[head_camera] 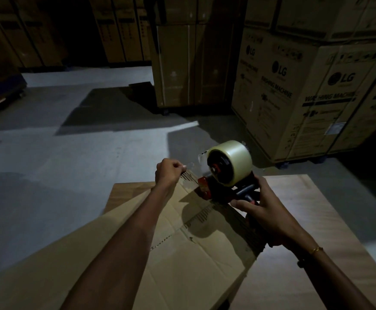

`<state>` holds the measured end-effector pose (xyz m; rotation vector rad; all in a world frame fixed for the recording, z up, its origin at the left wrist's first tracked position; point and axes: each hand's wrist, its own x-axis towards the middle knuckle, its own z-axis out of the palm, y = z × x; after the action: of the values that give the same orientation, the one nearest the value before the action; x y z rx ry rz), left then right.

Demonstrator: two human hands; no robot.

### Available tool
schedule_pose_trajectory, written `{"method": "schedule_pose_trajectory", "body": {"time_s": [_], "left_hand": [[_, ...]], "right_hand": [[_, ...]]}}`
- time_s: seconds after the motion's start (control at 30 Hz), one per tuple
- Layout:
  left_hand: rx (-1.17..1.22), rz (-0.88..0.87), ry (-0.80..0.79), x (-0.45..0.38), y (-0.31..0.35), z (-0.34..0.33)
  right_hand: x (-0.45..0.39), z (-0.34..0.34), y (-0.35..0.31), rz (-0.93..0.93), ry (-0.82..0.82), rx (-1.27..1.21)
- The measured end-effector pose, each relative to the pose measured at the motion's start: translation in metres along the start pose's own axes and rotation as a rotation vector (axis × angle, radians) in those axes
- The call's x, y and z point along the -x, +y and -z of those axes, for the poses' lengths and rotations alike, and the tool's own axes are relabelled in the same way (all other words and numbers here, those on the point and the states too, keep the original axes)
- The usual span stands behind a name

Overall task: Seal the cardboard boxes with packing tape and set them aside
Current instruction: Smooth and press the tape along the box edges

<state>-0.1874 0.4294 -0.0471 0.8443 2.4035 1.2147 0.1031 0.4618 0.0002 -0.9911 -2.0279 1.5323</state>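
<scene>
At the far left of the frame a dark trolley (2, 90) stands on the grey floor (48, 157), under rows of tall cartons (37, 34) in the upper left. Along the bottom, my left arm runs up from the lower left to the centre, crossing the box (182, 253) that fills the lower middle of the frame; its brown flaps lie flat and a printed seam runs up its middle. My left hand (168, 173) sits at the box's far edge, just left of centre, fingers curled and pinching the loose end of clear tape (191, 165), which stretches right to the roll. I cannot tell whether the tape already touches the cardboard there. Behind it, at top centre, a tall plain carton (176, 63) stands on the floor. Just right of centre, the dispenser (225, 173) rests its red nose on the box's far edge, with a fat roll of clear tape on its black hub. My right hand (263, 209) grips the dispenser's handle from behind, fingers wrapped round it, and a thin gold bracelet (316, 250) circles that wrist. Under this hand, a paler board (316, 220) lies beside the box, on the right. In the upper right, stacked LG cartons (305, 86) marked "washing machine" fill the corner.
</scene>
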Motion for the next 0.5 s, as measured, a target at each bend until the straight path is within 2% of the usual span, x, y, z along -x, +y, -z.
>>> {"method": "schedule_pose_trajectory", "body": {"time_s": [0.5], "left_hand": [[-0.02, 0.036, -0.056, -0.0047, 0.0007, 0.0011]], "right_hand": [[0.0002, -0.0009, -0.0016, 0.022, 0.007, 0.004]]}}
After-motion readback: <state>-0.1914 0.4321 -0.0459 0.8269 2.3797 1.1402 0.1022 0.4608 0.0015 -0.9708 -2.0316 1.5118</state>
